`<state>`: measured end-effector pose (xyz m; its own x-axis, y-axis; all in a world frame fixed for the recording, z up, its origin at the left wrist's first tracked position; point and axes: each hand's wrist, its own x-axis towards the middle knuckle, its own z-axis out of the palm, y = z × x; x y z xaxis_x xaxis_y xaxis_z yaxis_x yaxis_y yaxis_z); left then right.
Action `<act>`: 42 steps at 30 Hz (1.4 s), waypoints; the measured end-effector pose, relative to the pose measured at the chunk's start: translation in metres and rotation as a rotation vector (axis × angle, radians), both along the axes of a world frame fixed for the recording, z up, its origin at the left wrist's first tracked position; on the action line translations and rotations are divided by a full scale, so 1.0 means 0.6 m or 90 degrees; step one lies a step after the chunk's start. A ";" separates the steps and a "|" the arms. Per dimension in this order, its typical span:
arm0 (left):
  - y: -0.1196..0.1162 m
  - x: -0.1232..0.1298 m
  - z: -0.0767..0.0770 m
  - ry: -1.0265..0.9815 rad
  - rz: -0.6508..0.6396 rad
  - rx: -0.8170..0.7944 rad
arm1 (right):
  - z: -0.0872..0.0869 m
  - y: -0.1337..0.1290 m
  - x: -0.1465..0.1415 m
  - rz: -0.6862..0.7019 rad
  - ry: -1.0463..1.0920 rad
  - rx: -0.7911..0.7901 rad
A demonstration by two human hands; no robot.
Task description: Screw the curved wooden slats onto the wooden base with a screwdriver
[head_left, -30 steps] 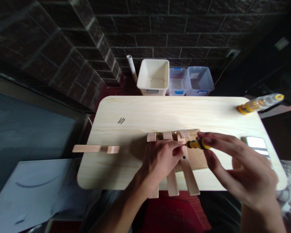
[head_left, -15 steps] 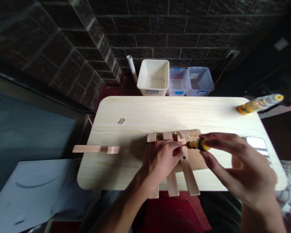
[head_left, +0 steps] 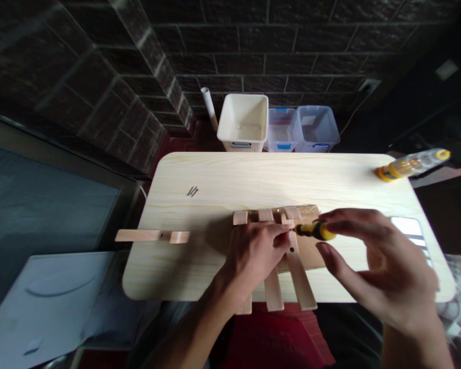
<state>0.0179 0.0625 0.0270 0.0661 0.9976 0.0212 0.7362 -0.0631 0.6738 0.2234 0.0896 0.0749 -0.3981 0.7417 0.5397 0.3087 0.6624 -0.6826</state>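
Three pale wooden strips with curved end pieces lie side by side on a brown cardboard piece [head_left: 310, 251]. My left hand [head_left: 255, 246] rests over the strips, its thumb and fingertips pinched at the tip of a screwdriver by the right strip [head_left: 301, 282]. The yellow and black screwdriver [head_left: 315, 230] lies level, its tip at that strip's upper part. My right hand [head_left: 369, 256] is at the handle's end, fingers on its upper side and the thumb apart below. A dark hole shows in the right strip. Whatever the left fingertips pinch is too small to make out.
Another wooden piece [head_left: 138, 235] overhangs the table's left edge. Several dark screws [head_left: 192, 191] lie at the upper left of the table [head_left: 276, 171]. A clear and yellow bit holder [head_left: 413, 164] stands at the right, above a phone [head_left: 409, 228]. Bins [head_left: 243, 134] stand behind.
My right thumb has moved away from the screwdriver handle, widening the grip. The left hand and the strips have stayed in place.
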 end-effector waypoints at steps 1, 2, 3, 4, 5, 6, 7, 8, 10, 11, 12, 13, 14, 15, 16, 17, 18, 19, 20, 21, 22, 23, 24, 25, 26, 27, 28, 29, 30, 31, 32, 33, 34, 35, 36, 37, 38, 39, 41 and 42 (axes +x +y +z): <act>0.000 0.000 0.000 -0.001 0.001 0.000 | 0.000 -0.001 0.000 0.001 0.001 -0.004; 0.000 0.000 0.000 -0.002 0.002 0.001 | 0.000 -0.002 0.001 -0.001 0.001 -0.007; 0.000 0.001 0.000 -0.004 0.004 0.004 | 0.000 -0.002 0.001 -0.005 0.001 -0.011; 0.000 0.001 -0.001 -0.005 0.006 0.005 | 0.001 -0.002 0.002 -0.009 0.000 -0.015; 0.000 0.001 0.000 -0.006 0.008 0.006 | 0.001 -0.002 0.002 -0.009 0.000 -0.015; 0.000 0.001 0.000 -0.006 0.010 0.007 | 0.001 -0.002 0.003 -0.006 0.000 -0.013; 0.000 0.001 0.001 -0.005 0.010 0.005 | 0.001 -0.002 0.003 0.001 0.001 -0.011; 0.000 0.001 0.002 -0.003 0.009 0.001 | 0.001 -0.001 0.003 0.006 0.004 -0.006; 0.001 0.001 0.004 0.000 0.003 -0.008 | 0.003 0.000 0.003 0.014 0.003 -0.003; 0.001 0.001 0.006 0.001 0.000 -0.010 | 0.003 0.001 0.003 0.017 0.003 -0.004; 0.001 0.001 0.006 0.000 -0.003 -0.012 | 0.004 0.002 0.003 0.018 0.004 -0.005; 0.002 0.001 0.007 -0.002 -0.004 -0.013 | 0.005 0.002 0.002 0.019 0.002 -0.005; 0.002 0.001 0.007 -0.003 -0.003 -0.013 | 0.006 0.003 0.002 0.022 0.000 -0.002; 0.002 0.000 0.007 -0.002 -0.002 -0.013 | 0.006 0.003 0.001 0.023 -0.003 0.003; 0.002 0.000 0.007 -0.001 -0.001 -0.014 | 0.006 0.004 0.000 0.022 -0.006 0.007; 0.002 0.000 0.006 -0.001 0.000 -0.013 | 0.006 0.004 -0.001 0.019 -0.009 0.011; 0.002 0.000 0.006 -0.002 0.000 -0.014 | 0.006 0.005 -0.002 0.017 -0.011 0.013; 0.002 0.000 0.006 -0.006 0.000 -0.013 | 0.006 0.005 -0.002 0.015 -0.011 0.014; 0.002 0.000 0.006 -0.010 -0.001 -0.014 | 0.005 0.005 -0.002 0.014 -0.008 0.013; 0.002 0.000 0.007 -0.013 -0.001 -0.013 | 0.004 0.005 -0.002 0.013 -0.007 0.013; 0.002 0.000 0.007 -0.016 0.001 -0.012 | 0.003 0.005 -0.001 0.012 -0.005 0.013; 0.002 0.001 0.007 -0.018 0.002 -0.011 | 0.002 0.005 0.000 0.011 -0.004 0.012; 0.001 0.001 0.006 -0.019 0.003 -0.011 | 0.001 0.005 0.000 0.010 -0.004 0.010; 0.001 0.001 0.005 -0.022 0.004 -0.010 | 0.000 0.005 0.001 0.008 -0.002 0.009; 0.001 0.001 0.004 -0.024 0.006 -0.011 | 0.000 0.004 0.002 0.007 -0.003 0.008; 0.000 0.001 0.003 -0.026 0.007 -0.009 | -0.001 0.004 0.002 0.008 -0.001 0.008; 0.000 0.001 0.001 -0.026 0.008 -0.008 | -0.002 0.005 0.002 0.012 0.002 0.007; 0.000 0.001 0.000 -0.025 0.010 -0.005 | -0.002 0.005 0.002 0.017 0.005 0.006; -0.001 0.001 -0.002 -0.023 0.012 -0.002 | -0.003 0.005 0.002 0.021 0.007 0.005; -0.001 0.001 -0.003 -0.022 0.011 0.000 | -0.004 0.005 0.002 0.025 0.008 0.004; -0.001 0.001 -0.004 -0.021 0.010 0.000 | -0.004 0.005 0.002 0.026 0.007 0.002; 0.000 0.001 -0.004 -0.021 0.010 -0.001 | -0.004 0.005 0.002 0.025 0.007 0.002; 0.000 0.001 -0.004 -0.021 0.011 -0.002 | -0.003 0.005 0.002 0.021 0.007 0.002; 0.000 0.001 -0.003 -0.021 0.012 -0.002 | -0.003 0.004 0.002 0.015 0.007 0.003; 0.000 0.002 -0.003 -0.020 0.013 -0.003 | -0.002 0.003 0.002 0.010 0.008 0.003; 0.001 0.002 -0.002 -0.018 0.014 -0.004 | -0.002 0.002 0.002 0.005 0.011 0.002; 0.001 0.002 -0.001 -0.017 0.012 -0.006 | -0.002 0.000 0.002 0.003 0.014 -0.001; 0.001 0.002 0.000 -0.017 0.010 -0.008 | -0.002 -0.001 0.002 0.006 0.017 -0.008; 0.001 0.002 0.001 -0.015 0.006 -0.011 | -0.002 -0.004 0.003 0.025 0.022 -0.027; 0.000 0.002 0.001 -0.013 0.006 -0.011 | -0.003 -0.005 0.003 0.034 0.024 -0.037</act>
